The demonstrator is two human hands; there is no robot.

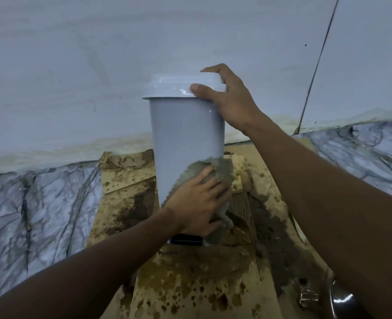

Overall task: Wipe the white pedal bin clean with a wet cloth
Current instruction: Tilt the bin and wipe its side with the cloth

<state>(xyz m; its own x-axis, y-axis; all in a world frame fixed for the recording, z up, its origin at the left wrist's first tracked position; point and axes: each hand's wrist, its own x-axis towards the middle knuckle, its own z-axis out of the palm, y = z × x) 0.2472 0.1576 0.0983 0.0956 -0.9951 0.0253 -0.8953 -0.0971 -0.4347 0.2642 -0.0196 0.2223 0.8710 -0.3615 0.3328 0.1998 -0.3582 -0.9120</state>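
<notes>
Right hand (233, 104) grips the lid (176, 87) at its right edge, thumb pinching the front rim, fingers curled over the top. Left hand (197, 201) lies flat with fingers spread, pressing a grey cloth (222, 171) against the lower front of the white pedal bin (185, 134). The cloth bunches around the hand and hangs down the bin's right side. The bin stands upright with its lid closed, so contents not visible. Black pedal (185, 240) sticks out at the base, just under the left wrist. The bin sits on wet, brown-stained cardboard (190, 284) laid over a marble-pattern floor (41, 203), close to a white wall (75, 65). Shiny metal object (342, 298) bottom right, can't identify.
</notes>
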